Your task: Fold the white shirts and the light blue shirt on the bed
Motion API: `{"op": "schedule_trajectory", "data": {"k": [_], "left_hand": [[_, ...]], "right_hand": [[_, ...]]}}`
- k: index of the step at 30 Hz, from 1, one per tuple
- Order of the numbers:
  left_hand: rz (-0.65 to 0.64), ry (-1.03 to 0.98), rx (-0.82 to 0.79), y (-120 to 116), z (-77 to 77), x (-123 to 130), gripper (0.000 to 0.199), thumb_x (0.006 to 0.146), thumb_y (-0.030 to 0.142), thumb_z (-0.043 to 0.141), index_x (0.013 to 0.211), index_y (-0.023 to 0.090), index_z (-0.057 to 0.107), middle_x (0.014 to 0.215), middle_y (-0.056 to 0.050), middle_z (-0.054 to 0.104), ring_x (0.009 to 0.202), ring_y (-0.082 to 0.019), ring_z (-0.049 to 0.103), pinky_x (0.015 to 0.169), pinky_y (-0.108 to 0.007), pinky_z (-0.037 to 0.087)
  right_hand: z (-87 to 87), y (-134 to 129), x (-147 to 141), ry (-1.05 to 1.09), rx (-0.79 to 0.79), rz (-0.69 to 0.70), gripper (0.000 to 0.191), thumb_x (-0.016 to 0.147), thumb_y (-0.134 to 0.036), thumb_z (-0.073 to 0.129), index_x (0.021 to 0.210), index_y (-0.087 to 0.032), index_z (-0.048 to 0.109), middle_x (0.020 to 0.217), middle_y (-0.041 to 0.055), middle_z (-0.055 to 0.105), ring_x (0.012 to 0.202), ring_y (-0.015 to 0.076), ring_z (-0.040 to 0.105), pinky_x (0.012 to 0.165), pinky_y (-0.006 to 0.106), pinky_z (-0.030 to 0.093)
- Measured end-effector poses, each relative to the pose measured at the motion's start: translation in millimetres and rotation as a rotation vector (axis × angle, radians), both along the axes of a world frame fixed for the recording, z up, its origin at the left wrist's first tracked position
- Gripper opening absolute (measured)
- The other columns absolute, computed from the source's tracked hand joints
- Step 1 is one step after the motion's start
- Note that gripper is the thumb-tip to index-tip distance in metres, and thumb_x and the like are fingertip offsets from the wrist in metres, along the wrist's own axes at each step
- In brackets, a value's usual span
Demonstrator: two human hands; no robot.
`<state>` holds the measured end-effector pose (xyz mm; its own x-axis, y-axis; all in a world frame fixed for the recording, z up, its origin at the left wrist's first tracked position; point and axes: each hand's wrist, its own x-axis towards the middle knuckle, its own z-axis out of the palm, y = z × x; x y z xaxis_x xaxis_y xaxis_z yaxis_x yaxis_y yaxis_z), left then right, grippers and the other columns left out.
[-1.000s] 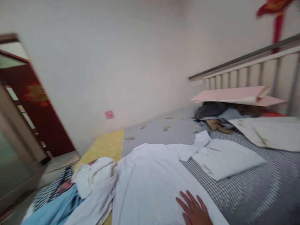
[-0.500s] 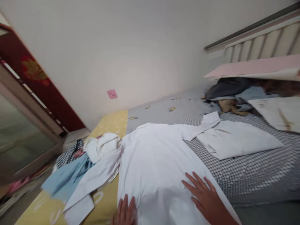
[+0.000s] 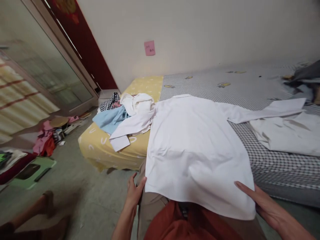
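Note:
A long-sleeved white shirt (image 3: 195, 143) lies spread with its collar toward the wall and its lower hem hanging over the bed's edge onto my lap. My left hand (image 3: 133, 190) is beside the lower left edge of the shirt, thumb tip close to the cloth and fingers apart. At the lower right edge, my right hand (image 3: 262, 200) has its thumb on top of the shirt and its fingers behind it, partly hidden. The shirt's right sleeve stretches over a folded off-white garment (image 3: 290, 133); the left sleeve reaches across the yellow sheet.
A pile of clothes with a light blue garment (image 3: 110, 118) lies on the yellow bedding (image 3: 97, 146). Checkered bedding (image 3: 265, 160) covers the right side. On the floor at left stand a green stool (image 3: 30, 178) and pink items (image 3: 43, 136). Another person's legs (image 3: 30, 213) show at lower left.
My hands have moved from lying flat on the shirt to its lower side edges, the right one taking hold. The view has tilted down and left, bringing hem and lap into sight.

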<state>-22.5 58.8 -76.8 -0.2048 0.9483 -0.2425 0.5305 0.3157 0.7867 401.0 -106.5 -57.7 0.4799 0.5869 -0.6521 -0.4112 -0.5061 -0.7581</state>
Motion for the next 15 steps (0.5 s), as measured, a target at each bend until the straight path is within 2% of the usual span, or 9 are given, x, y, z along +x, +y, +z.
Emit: {"op": "schedule_trajectory", "data": {"k": [3,4,6,9,11,13,15], "left_hand": [[-0.023,0.145,0.088,8,17.1,17,0.078,0.080,0.052,0.067,0.145,0.016,0.042,0.164,-0.024,0.018,0.152,-0.040,0.017,0.120,-0.060,0.019],[-0.051,0.225,0.105,11,24.4,26,0.078,0.082,0.052,0.066,0.147,0.019,0.040,0.166,-0.022,0.012,0.153,-0.041,0.011,0.119,-0.063,0.016],[-0.137,0.370,0.088,17,37.7,44,0.077,0.083,0.051,0.065,0.149,0.023,0.039,0.167,-0.020,0.009,0.153,-0.042,0.008,0.117,-0.066,0.018],[-0.245,0.461,0.026,25,47.1,64,0.063,0.079,0.040,0.070,0.138,0.025,0.053,0.167,-0.018,0.015,0.153,-0.042,0.012,0.114,-0.069,0.021],[-0.261,0.433,0.110,27,46.2,68,0.044,0.079,0.028,0.067,0.122,0.025,0.064,0.165,-0.014,0.026,0.152,-0.039,0.015,0.115,-0.070,0.018],[-0.239,0.233,0.259,30,44.1,67,0.032,0.082,0.030,0.059,0.112,0.024,0.069,0.155,-0.012,0.046,0.149,-0.036,0.027,0.119,-0.063,0.021],[-0.223,-0.085,0.317,34,47.8,64,0.037,0.082,0.044,0.058,0.109,0.021,0.068,0.133,-0.015,0.065,0.136,-0.035,0.048,0.116,-0.055,0.034]], "right_hand": [[1.4,12,-2,-0.028,0.020,0.019,0.093,0.055,-0.050,0.088,0.135,-0.013,0.057,0.112,0.0201,0.074,0.096,0.0378,0.073,0.081,0.045,0.061],[-1.8,17,-3,-0.042,0.029,0.010,0.092,0.056,-0.049,0.088,0.134,-0.012,0.058,0.111,0.0205,0.074,0.095,0.0382,0.073,0.080,0.045,0.062],[-11.4,24,-5,-0.085,0.025,-0.030,0.091,0.056,-0.049,0.087,0.133,-0.010,0.059,0.108,0.0207,0.075,0.093,0.0387,0.073,0.077,0.045,0.062],[-19.7,28,-6,-0.092,0.013,-0.103,0.098,0.054,-0.052,0.086,0.137,-0.008,0.056,0.100,0.0191,0.077,0.091,0.0391,0.074,0.075,0.045,0.063],[-13.4,26,-5,-0.038,0.028,-0.153,0.106,0.053,-0.055,0.086,0.141,-0.007,0.052,0.096,0.0179,0.078,0.090,0.0397,0.074,0.075,0.046,0.064],[2.2,23,-4,0.011,0.074,-0.171,0.111,0.053,-0.058,0.086,0.145,-0.007,0.048,0.096,0.0173,0.078,0.091,0.0401,0.074,0.076,0.046,0.064],[22.8,22,-5,0.041,0.121,-0.166,0.116,0.054,-0.061,0.085,0.148,-0.009,0.044,0.101,0.0173,0.077,0.096,0.0407,0.073,0.077,0.047,0.065]]}}
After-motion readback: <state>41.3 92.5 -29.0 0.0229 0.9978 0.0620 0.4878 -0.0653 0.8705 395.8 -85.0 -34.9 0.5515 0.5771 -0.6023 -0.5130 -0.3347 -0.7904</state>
